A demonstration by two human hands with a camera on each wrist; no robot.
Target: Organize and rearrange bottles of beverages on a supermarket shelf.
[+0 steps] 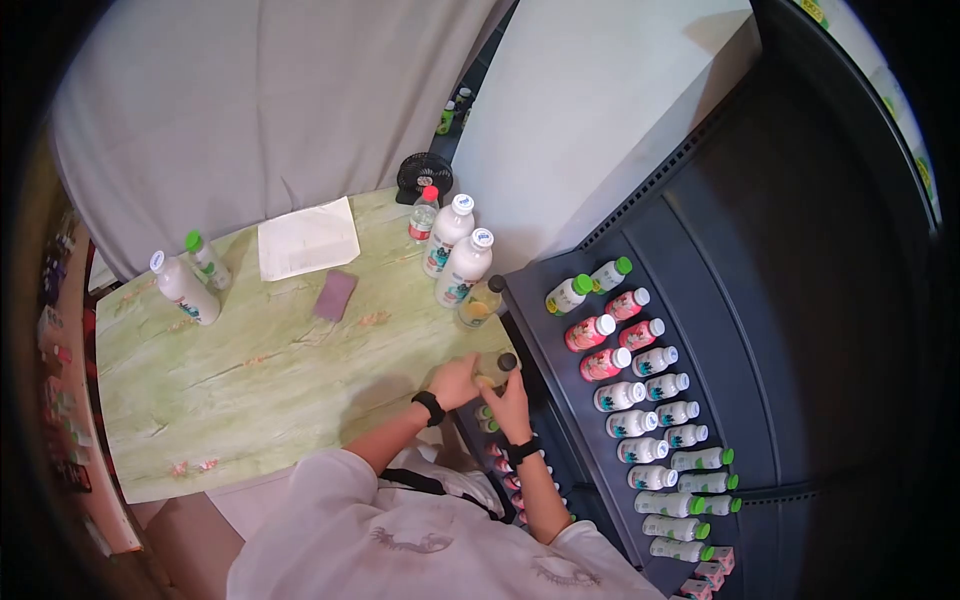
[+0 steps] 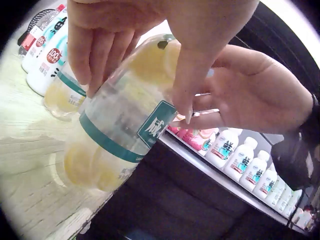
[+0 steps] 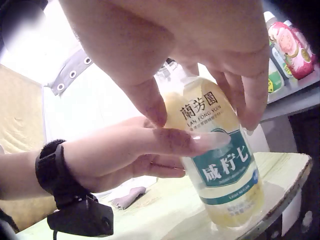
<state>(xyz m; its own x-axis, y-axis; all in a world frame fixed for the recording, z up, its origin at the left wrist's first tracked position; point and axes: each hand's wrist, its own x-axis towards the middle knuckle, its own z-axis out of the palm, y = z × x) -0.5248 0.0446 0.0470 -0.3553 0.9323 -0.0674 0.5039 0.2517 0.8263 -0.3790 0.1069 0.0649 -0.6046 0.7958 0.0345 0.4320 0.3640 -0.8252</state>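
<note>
At the table's right edge, both hands hold a clear lemon drink bottle (image 1: 488,380) with a dark cap. It has a green label and yellow slices inside. My left hand (image 1: 456,383) grips its side, the thumb lying across the label in the right wrist view. From the other side my right hand (image 1: 509,408) grips its upper part, thumb and fingers spread round the shoulder (image 3: 197,95). The bottle's base is close over the table corner. A similar lemon drink bottle (image 1: 478,304) stands just behind, beside two large white bottles (image 1: 464,268).
On the green marbled table (image 1: 270,400) are a purple cloth (image 1: 335,295), papers (image 1: 308,240), a red-capped bottle (image 1: 423,215), a small black fan (image 1: 425,178), a white bottle (image 1: 185,290) and a green-capped bottle (image 1: 207,260). A dark shelf (image 1: 590,420) at right carries several bottle rows.
</note>
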